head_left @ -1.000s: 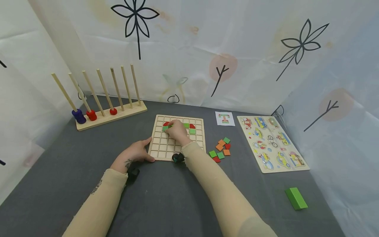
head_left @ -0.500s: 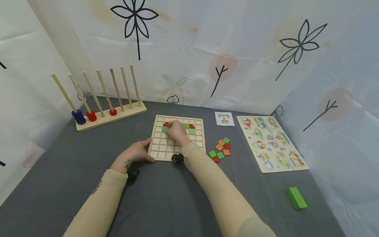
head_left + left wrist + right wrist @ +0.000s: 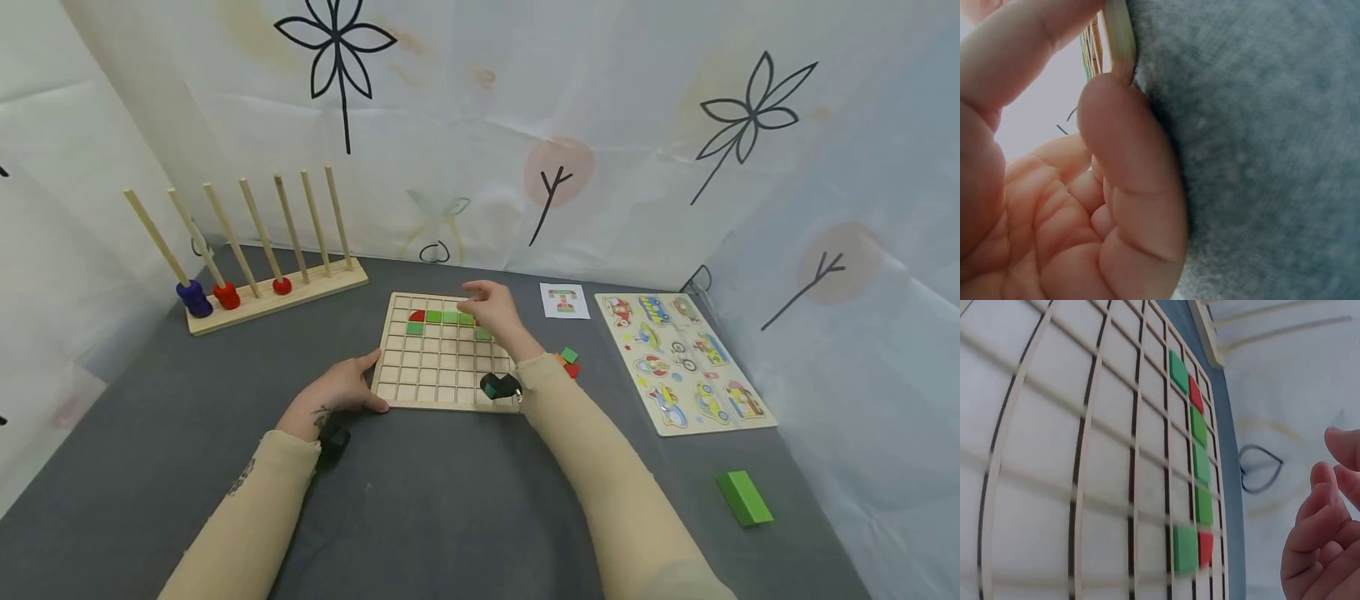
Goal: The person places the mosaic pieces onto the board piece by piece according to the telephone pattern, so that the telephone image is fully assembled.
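The wooden grid board point(image 3: 423, 375) lies flat on the grey cloth point(image 3: 427, 500), before the person, and its thin pale strips divide it into many square compartments. In the second row from the far side, a red rounded piece point(image 3: 417, 316) fills one compartment, then follow three green squares point(image 3: 450, 317) side by side, and then another red piece point(image 3: 1205, 549), which the right wrist view shows better. Under each red piece, one compartment nearer, sits one more green square, the left one point(image 3: 415, 328) and the right one point(image 3: 483, 333). The left hand point(image 3: 333, 392) is not clenched; its thumb and forefinger touch the board at the near left corner and side. The right hand point(image 3: 495, 310) is above the far right part of the board, its grip released, the fingers loosely bent. Behind its wrist, loose flat tiles point(image 3: 570, 356), green, red and orange, are partly hidden. Near them lie a paper card point(image 3: 565, 301) with a printed pattern and a smooth picture board point(image 3: 693, 392). On the wooden peg stand point(image 3: 307, 292), blue and red beads sit low on three round pegs. A green block point(image 3: 744, 498) lies at right.
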### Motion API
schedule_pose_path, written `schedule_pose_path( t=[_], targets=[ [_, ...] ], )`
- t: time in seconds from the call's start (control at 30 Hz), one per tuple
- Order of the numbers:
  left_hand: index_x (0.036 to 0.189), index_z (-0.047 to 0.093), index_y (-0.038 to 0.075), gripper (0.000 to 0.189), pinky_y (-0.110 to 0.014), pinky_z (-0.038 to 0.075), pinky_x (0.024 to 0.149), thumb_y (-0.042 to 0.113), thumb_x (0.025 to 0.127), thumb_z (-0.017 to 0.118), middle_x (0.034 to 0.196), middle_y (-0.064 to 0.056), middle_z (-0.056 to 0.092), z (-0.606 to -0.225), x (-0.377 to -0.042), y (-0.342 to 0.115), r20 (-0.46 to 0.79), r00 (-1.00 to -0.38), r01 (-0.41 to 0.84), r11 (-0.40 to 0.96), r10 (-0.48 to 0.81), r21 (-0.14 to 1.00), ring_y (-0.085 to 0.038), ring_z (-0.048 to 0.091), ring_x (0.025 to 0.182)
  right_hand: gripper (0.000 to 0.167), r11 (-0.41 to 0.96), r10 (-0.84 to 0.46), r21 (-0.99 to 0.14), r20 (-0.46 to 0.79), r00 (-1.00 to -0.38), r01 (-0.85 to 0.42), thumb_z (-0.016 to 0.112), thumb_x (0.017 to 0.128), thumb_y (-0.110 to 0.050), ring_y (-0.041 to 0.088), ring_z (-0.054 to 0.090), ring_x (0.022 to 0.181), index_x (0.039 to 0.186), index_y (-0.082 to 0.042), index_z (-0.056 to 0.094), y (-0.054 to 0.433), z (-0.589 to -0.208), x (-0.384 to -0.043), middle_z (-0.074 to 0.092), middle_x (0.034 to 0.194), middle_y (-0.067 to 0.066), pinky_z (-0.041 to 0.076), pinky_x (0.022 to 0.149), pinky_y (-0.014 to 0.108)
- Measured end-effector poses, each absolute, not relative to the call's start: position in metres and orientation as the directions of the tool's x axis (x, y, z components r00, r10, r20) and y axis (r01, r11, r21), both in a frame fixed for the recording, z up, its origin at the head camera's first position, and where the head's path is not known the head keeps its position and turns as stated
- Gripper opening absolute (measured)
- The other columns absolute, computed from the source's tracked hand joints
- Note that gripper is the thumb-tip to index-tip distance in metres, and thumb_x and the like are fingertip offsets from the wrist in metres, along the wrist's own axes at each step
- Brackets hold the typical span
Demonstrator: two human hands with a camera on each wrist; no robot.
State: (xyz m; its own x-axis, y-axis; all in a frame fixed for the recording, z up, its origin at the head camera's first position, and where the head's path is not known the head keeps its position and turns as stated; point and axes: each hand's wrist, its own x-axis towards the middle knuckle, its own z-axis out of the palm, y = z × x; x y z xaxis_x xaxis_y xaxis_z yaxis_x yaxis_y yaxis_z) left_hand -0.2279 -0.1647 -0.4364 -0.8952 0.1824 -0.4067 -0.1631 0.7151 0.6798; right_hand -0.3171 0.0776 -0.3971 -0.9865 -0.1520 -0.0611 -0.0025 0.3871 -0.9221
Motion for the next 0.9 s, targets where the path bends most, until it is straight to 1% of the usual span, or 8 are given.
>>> schedule_pose_path(
  t=[0.1, 0.2, 0.43, 0.53, 0.67, 0.77, 0.87, 0.9],
  targets=[
    [0.149, 0.014, 0.008, 0.103, -0.029, 0.043, 0.059, 0.017, 0.071, 0.08, 0.132, -0.027, 0.045, -0.437, -0.228, -0.164, -0.406, -0.896, -0.164, 0.714, 0.182, 0.681, -0.019, 0.05, 0.061, 0.04, 0.383, -0.128, -0.924, -0.065, -0.99, 0.011, 0.063, 0.087, -0.012, 0.037, 0.053, 0.089, 0.126, -0.011, 0.057, 0.103, -0.395, -0.315, 0.057, 0.096, 0.008, 0.043, 0.069, 0.043],
    [0.149, 0.014, 0.008, 0.103, -0.029, 0.043, 0.058, 0.017, 0.071, 0.08, 0.128, -0.025, 0.049, -0.437, -0.228, -0.164, -0.409, -0.894, -0.168, 0.711, 0.182, 0.682, -0.018, 0.049, 0.059, 0.042, 0.411, -0.102, -0.911, -0.068, -0.992, 0.02, 0.062, 0.087, -0.013, 0.03, 0.052, 0.081, 0.128, -0.009, 0.054, 0.129, -0.394, -0.309, 0.056, 0.092, 0.006, 0.042, 0.067, 0.04],
    [0.149, 0.013, 0.009, 0.104, -0.029, 0.042, 0.058, 0.016, 0.071, 0.08, 0.133, -0.027, 0.043, -0.436, -0.228, -0.164, -0.417, -0.891, -0.179, 0.708, 0.177, 0.683, -0.018, 0.048, 0.059, 0.044, 0.478, -0.048, -0.875, -0.113, -0.992, 0.077, 0.063, 0.087, -0.015, 0.019, 0.046, 0.062, 0.129, -0.008, 0.053, 0.183, -0.406, -0.294, 0.057, 0.096, 0.009, 0.038, 0.056, 0.031],
    [0.149, 0.013, 0.009, 0.104, -0.029, 0.043, 0.058, 0.017, 0.071, 0.08, 0.135, -0.027, 0.042, -0.435, -0.227, -0.164, -0.416, -0.892, -0.179, 0.706, 0.177, 0.685, -0.018, 0.049, 0.06, 0.044, 0.511, -0.021, -0.854, -0.128, -0.992, 0.099, 0.063, 0.086, -0.013, 0.014, 0.046, 0.061, 0.129, -0.005, 0.053, 0.198, -0.412, -0.288, 0.058, 0.099, 0.013, 0.039, 0.055, 0.027],
    [0.149, 0.013, 0.008, 0.103, -0.028, 0.043, 0.059, 0.016, 0.071, 0.08, 0.137, -0.027, 0.039, -0.434, -0.227, -0.164, -0.416, -0.891, -0.176, 0.709, 0.18, 0.683, -0.018, 0.049, 0.061, 0.043, 0.559, -0.009, -0.821, -0.143, -0.99, 0.113, 0.063, 0.085, -0.009, 0.016, 0.053, 0.068, 0.126, -0.001, 0.055, 0.213, -0.419, -0.281, 0.061, 0.097, 0.017, 0.041, 0.057, 0.026],
    [0.149, 0.014, 0.008, 0.103, -0.029, 0.043, 0.059, 0.016, 0.071, 0.08, 0.129, -0.026, 0.048, -0.434, -0.227, -0.164, -0.414, -0.893, -0.172, 0.712, 0.18, 0.681, -0.018, 0.048, 0.06, 0.042, 0.59, -0.033, -0.799, -0.164, -0.986, 0.113, 0.064, 0.084, -0.006, 0.016, 0.055, 0.068, 0.124, 0.001, 0.056, 0.222, -0.423, -0.277, 0.064, 0.094, 0.017, 0.042, 0.058, 0.025],
    [0.149, 0.014, 0.008, 0.103, -0.029, 0.042, 0.057, 0.017, 0.071, 0.08, 0.111, -0.023, 0.058, -0.434, -0.226, -0.164, -0.413, -0.893, -0.169, 0.714, 0.181, 0.68, -0.018, 0.048, 0.058, 0.039, 0.622, -0.084, -0.778, -0.182, -0.98, 0.091, 0.065, 0.082, -0.003, 0.013, 0.055, 0.066, 0.119, 0.004, 0.058, 0.231, -0.426, -0.273, 0.065, 0.088, 0.014, 0.045, 0.061, 0.026],
    [0.149, 0.014, 0.008, 0.103, -0.029, 0.042, 0.057, 0.017, 0.071, 0.08, 0.109, -0.023, 0.058, -0.434, -0.227, -0.164, -0.411, -0.893, -0.168, 0.713, 0.182, 0.68, -0.018, 0.048, 0.058, 0.037, 0.634, -0.101, -0.769, -0.183, -0.978, 0.079, 0.066, 0.08, -0.003, 0.012, 0.054, 0.065, 0.116, 0.005, 0.06, 0.234, -0.427, -0.271, 0.065, 0.086, 0.013, 0.045, 0.061, 0.026]
  ],
)
